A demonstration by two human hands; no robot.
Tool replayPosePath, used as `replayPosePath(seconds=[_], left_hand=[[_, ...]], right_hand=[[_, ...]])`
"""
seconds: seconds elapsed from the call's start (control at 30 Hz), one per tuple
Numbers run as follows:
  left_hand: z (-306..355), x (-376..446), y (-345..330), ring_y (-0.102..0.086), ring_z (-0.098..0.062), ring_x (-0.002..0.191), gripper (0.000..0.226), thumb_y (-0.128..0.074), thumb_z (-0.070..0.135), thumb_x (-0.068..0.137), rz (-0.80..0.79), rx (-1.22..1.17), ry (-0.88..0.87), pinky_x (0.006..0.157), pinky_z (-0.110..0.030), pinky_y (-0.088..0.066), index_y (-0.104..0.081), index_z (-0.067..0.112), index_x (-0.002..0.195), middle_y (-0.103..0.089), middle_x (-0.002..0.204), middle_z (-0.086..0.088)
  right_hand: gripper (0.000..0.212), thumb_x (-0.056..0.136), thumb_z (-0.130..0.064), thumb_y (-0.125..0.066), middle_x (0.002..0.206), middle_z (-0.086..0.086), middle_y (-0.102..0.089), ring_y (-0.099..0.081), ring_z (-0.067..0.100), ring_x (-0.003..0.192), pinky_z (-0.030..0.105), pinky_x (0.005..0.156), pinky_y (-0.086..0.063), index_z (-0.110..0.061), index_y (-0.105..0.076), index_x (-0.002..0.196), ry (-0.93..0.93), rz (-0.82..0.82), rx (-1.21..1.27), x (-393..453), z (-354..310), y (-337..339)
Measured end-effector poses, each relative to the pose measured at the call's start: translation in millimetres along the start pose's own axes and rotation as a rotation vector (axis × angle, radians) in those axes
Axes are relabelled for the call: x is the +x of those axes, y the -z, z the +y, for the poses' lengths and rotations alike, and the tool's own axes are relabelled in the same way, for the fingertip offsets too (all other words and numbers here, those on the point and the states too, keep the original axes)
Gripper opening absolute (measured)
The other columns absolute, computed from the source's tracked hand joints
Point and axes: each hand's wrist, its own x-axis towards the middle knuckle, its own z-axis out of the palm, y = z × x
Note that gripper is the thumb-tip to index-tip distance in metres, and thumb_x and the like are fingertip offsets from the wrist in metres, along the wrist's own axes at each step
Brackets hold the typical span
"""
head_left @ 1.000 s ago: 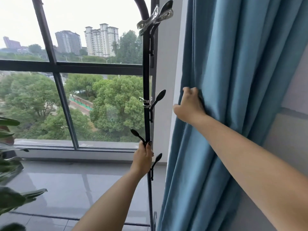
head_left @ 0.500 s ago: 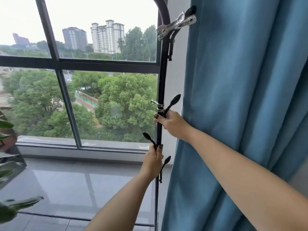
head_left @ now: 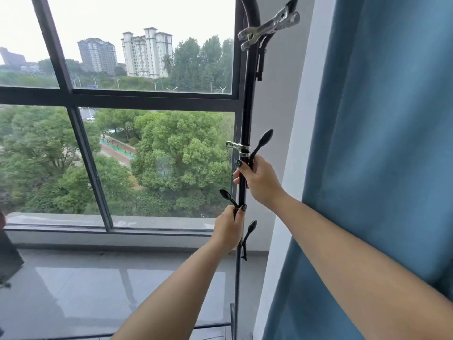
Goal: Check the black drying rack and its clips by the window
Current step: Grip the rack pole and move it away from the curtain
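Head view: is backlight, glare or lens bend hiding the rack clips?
Head view: bright sky leaves the rack pole nearly a silhouette; the top metal clip shines but reads clearly; the window frame bows from the wide lens; both hands evenly lit, sharp.

right hand [head_left: 261, 179] off curtain [head_left: 382, 143], seemingly gripping rack pole [head_left: 247, 114]

Matt black metal rack pole [head_left: 248, 114], shiny steel clip [head_left: 268, 24], blue cloth curtain [head_left: 382, 143]

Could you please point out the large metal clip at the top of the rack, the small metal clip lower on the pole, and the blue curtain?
large metal clip [head_left: 268, 27]: head view, middle of its silver body.
small metal clip [head_left: 236, 145]: head view, silver arm left of the pole.
blue curtain [head_left: 392, 143]: head view, a broad fold.
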Motion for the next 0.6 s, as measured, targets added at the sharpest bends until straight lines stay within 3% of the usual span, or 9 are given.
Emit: replayPosePath(seconds=[0.13,0.23,0.37,0.6], left_hand=[[-2,28,22,-0.057,-0.022,0.093,0.026,-0.043,0.031,0.096,-0.034,-0.016,-0.03,0.078,-0.034,-0.042,-0.051,0.008,0.106,-0.062,0.101,-0.003],[-5,43,39,-0.059,-0.019,0.098,0.024,-0.049,0.027,0.094,-0.04,-0.053,-0.07,0.086,-0.036,-0.049,-0.05,0.012,0.113,-0.062,0.105,0.0],[-6,62,59,-0.063,-0.019,0.098,0.026,-0.053,0.025,0.092,-0.058,-0.085,-0.14,0.087,-0.042,-0.053,-0.049,0.014,0.115,-0.065,0.108,-0.003],[-1,97,90,-0.059,-0.012,0.103,0.025,-0.052,0.023,0.093,-0.072,-0.083,-0.27,0.093,-0.032,-0.05,-0.053,0.014,0.117,-0.062,0.11,0.004]], right_hand=[[0.011,0.097,-0.019,-0.05,0.081,0.006,-0.065,-0.067,0.025,0.068,0.025,0.058,-0.047,-0.02,-0.043,0.089,-0.045,0.096,0.053,19,15,-9],[0.01,0.097,-0.018,-0.051,0.08,0.003,-0.064,-0.066,0.025,0.068,0.042,0.071,-0.053,-0.016,-0.041,0.098,-0.062,0.161,0.073,29,27,-16],[0.014,0.097,-0.018,-0.052,0.083,0.004,-0.065,-0.067,0.028,0.069,0.048,0.078,-0.053,-0.01,-0.043,0.103,-0.085,0.25,0.064,48,37,-26],[0.004,0.098,-0.017,-0.049,0.081,0.001,-0.063,-0.066,0.022,0.062,0.039,0.074,-0.053,-0.016,-0.045,0.1,-0.051,0.339,0.044,90,50,-38]])
